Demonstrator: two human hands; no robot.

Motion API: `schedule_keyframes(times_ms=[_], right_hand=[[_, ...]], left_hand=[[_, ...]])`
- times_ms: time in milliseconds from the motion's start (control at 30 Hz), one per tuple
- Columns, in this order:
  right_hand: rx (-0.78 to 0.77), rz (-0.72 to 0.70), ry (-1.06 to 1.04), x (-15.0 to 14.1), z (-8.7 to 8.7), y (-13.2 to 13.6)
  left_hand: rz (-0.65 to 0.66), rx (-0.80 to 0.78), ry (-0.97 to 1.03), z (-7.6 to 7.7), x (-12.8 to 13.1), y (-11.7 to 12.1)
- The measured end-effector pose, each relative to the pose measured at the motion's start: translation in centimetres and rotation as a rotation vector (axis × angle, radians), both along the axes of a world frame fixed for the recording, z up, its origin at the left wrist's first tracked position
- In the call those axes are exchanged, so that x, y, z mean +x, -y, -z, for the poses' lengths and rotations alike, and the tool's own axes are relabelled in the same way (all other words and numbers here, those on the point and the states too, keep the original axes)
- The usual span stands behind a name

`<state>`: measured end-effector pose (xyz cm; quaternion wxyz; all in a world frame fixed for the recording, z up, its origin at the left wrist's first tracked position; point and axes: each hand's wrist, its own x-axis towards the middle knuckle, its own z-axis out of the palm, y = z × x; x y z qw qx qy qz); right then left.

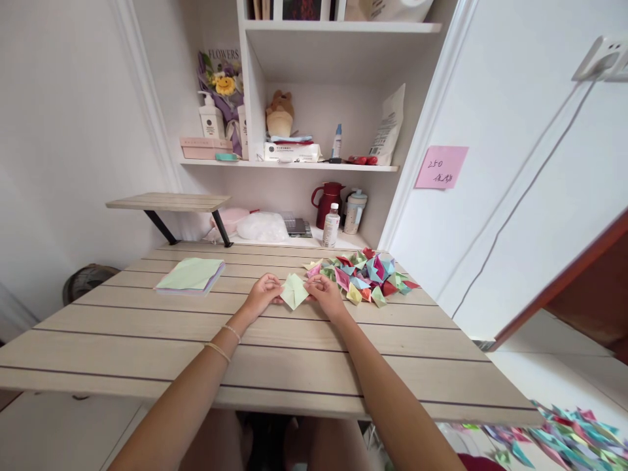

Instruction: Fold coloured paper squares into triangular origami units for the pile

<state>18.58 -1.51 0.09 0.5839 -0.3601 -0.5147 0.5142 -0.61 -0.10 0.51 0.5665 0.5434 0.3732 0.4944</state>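
Pinching a pale-green, diamond-shaped folded paper (294,292), the nearly closed left hand (261,296) and right hand (328,294) flank it over the beige, slatted wooden tabletop (294,362); I see multicoloured folded-paper pieces (364,275) heaped toward its two o'clock.

My left forearm (199,376) and right forearm (383,376) are reaching forward, converging. My left hand (263,292) and right hand (326,292) are facing each other, slightly apart, both pinching, fingers (318,279) curling inward.
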Motion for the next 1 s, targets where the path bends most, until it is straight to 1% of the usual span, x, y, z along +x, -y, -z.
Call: schedule_keyframes(times_ms=[133,233,333,433,500,567,633,733,867,1000], right_hand=[[0.106,-0.022,0.183,-0.3,0.1,0.2],[0.185,-0.026,0.33,-0.4,0.1,0.5],[0.269,0.059,0.545,-0.4,0.1,0.6],[0.368,0.13,0.7,-0.3,0.1,0.6],[0.407,0.151,0.697,-0.4,0.0,0.6],[0.417,0.136,0.665,-0.5,-0.1,0.8],[0.409,0.082,0.644,-0.7,-0.4,1.1],[0.415,0.012,0.668,-0.9,-0.7,1.4],[0.426,0.021,0.702,-1.0,-0.8,1.5],[0.385,0.009,0.674,-1.0,-0.6,1.2]], left_hand=[[0.0,0.069,-0.061,0.2,0.1,0.0],[0.046,0.114,-0.109,0.3,0.1,0.2],[0.052,0.152,-0.151,0.5,0.2,0.4],[0.007,0.213,-0.237,0.7,0.3,0.4],[-0.022,0.246,-0.286,0.7,0.3,0.4],[-0.016,0.241,-0.297,0.6,0.3,0.3],[0.003,0.201,-0.265,0.6,0.3,0.3],[0.023,0.141,-0.181,0.7,0.5,0.4],[0.04,0.12,-0.118,0.8,0.6,0.3],[0.083,0.13,-0.134,0.6,0.6,0.1]])
